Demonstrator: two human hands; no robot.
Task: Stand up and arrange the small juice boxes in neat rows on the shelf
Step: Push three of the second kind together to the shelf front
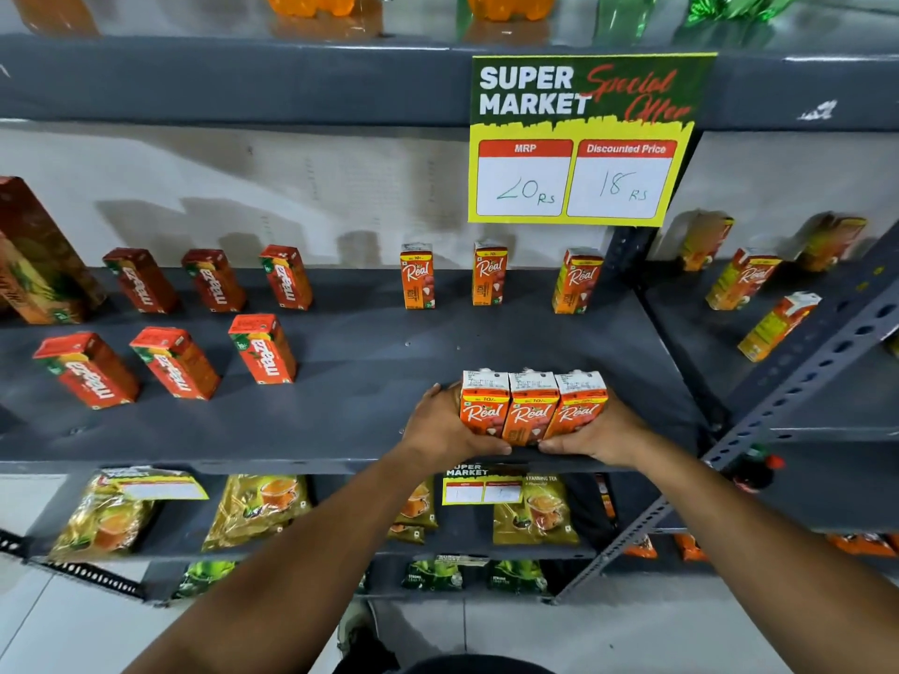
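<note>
Three orange Real juice boxes stand pressed side by side near the front edge of the grey shelf. My left hand grips the left end of that group and my right hand grips the right end. Three more Real boxes stand spaced apart along the back of the shelf. To the left, red Maaza juice boxes stand in two loose rows, three behind and three in front.
A yellow price sign hangs from the shelf above. A tall carton stands at the far left. More juice boxes sit on the neighbouring shelf at right, beyond a slanted perforated metal bar. Tea packets fill the lower shelf.
</note>
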